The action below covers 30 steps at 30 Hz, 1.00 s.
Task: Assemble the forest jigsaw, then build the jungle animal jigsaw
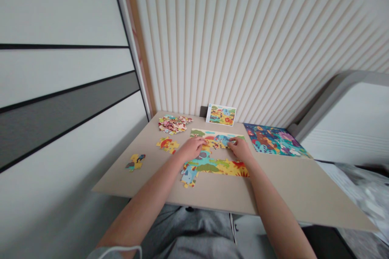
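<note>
A partly assembled jigsaw puzzle (225,164) with bright animal pictures lies on the table, a gap of bare tabletop inside its middle and right part. My left hand (194,148) rests over its left side, fingers bent together at the yellow pieces. Opposite it, my right hand (241,149) pinches at the right end of the joined puzzle pieces (222,139) showing a blue elephant. These pieces lie between both sets of fingertips, which partly cover their ends. Just below the puzzle's left corner is a blue puzzle cluster (189,175), touching or overlapping it.
Left of the puzzle lie a yellow-red cluster (167,144) and a smaller cluster (135,162). A heap of loose pieces (174,124) sits at the back left. A picture card (221,115) leans near the pleated wall. A dark, colourful puzzle (275,141) lies back right on the table (291,182).
</note>
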Motion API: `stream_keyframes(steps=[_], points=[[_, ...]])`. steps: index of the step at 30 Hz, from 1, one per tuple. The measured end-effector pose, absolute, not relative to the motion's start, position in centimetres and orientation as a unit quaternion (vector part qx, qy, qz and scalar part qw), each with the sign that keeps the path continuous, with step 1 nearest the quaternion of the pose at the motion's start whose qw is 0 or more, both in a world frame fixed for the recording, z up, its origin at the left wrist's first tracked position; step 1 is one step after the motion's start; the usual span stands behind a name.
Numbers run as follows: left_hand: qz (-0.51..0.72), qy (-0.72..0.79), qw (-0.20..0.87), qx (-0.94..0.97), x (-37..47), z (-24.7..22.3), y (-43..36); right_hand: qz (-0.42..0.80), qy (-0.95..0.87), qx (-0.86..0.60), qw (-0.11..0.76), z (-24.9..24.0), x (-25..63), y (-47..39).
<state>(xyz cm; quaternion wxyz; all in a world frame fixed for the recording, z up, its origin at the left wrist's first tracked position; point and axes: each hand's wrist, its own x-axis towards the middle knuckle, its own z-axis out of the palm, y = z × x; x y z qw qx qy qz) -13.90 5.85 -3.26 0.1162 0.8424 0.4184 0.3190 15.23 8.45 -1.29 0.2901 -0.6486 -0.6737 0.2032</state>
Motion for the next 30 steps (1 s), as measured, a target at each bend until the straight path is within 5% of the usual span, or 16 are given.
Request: stream_keyframes(steps=[14,30], points=[[0.318,0.414,0.124,0.844,-13.9,-3.0,5.8,0.172,-0.698,-0.634,0.285,-1.0,14.8,7.8],[0.322,0.422,0.125,0.838,-13.9,-3.0,5.7,0.021,-0.763,-0.636,0.110,0.2,13.0,6.7]])
